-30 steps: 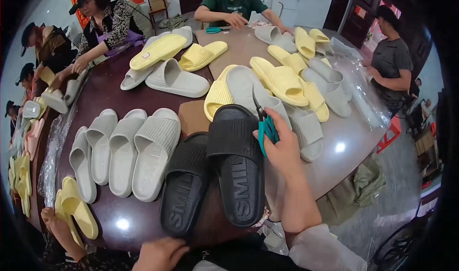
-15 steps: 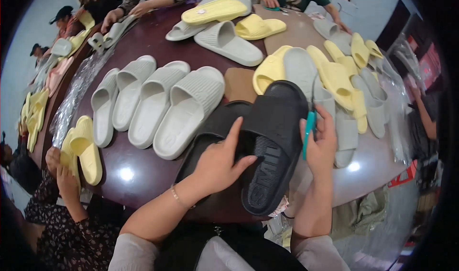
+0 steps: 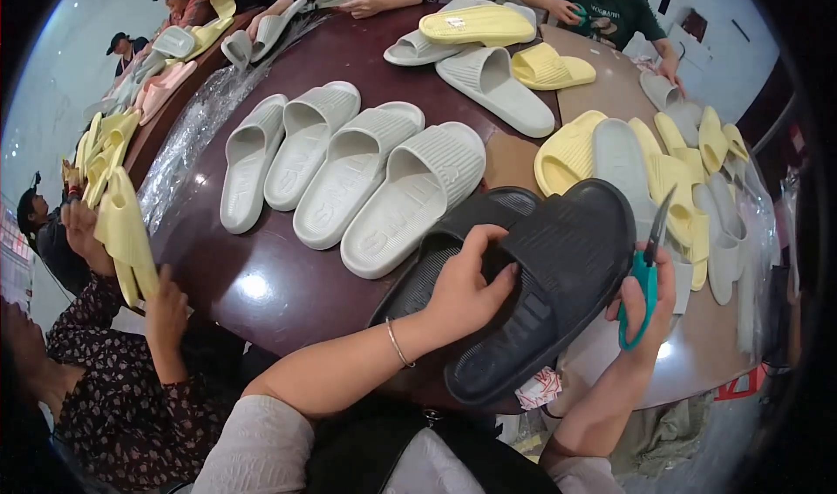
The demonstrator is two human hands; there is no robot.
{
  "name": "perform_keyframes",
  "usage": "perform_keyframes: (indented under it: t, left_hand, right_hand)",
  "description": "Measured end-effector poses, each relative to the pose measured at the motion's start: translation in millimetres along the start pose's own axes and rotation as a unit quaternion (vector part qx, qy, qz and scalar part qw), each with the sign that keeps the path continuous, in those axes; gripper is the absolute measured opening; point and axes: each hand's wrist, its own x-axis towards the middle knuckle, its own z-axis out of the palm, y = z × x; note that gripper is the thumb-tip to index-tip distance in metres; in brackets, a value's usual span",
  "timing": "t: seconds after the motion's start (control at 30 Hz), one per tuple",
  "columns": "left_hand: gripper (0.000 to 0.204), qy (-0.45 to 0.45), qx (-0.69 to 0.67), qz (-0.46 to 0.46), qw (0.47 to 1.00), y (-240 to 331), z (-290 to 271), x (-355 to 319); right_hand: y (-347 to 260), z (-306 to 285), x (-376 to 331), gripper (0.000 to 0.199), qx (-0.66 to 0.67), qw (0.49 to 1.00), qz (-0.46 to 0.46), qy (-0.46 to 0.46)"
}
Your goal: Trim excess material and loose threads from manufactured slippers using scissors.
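Note:
A black slide slipper (image 3: 571, 258) lies tilted in front of me, its toe toward the far right. My left hand (image 3: 466, 289) grips it at the strap opening, thumb and forefinger by the strap's edge. Partly beneath it is a second black slipper (image 3: 410, 280), half hidden by my hand. Teal-handled scissors (image 3: 643, 298) are held in my right hand (image 3: 660, 306), beside the slipper's right edge, with the dark blades pointing up and away. Whether the blades are fully closed is hard to tell.
A row of several light grey slippers (image 3: 357, 167) stands left of the black pair. Yellow slippers (image 3: 580, 154) and grey ones crowd the right side; a mixed stack (image 3: 479, 27) lies farther back. Clear plastic film (image 3: 187, 132) runs along the left edge. A person at left holds yellow slippers (image 3: 126, 232).
The whole view has shifted, moving the table's contents rightward. My right hand has turned the scissors so their blades show. The person at left has lifted the yellow slippers off the table.

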Motion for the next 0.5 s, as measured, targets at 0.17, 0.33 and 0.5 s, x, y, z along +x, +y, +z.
perform_keyframes:
  t: [0.17,0.33,0.5]
  left_hand:
    - [0.037,0.008,-0.125,0.045,0.991,1.0,4.5,5.7]
    - [0.038,0.046,-0.096,0.081,0.991,4.3,-0.3,18.9]
    - [0.040,0.050,-0.123,0.006,0.991,6.2,-8.7,9.9]
  right_hand:
    - [5.5,-0.3,0.8,0.051,0.032,0.997,-0.048,0.059]
    - [11.8,6.5,11.9,0.050,-0.044,0.992,-0.075,0.091]
    - [17.3,17.2,19.6,0.044,0.001,0.997,-0.020,0.072]
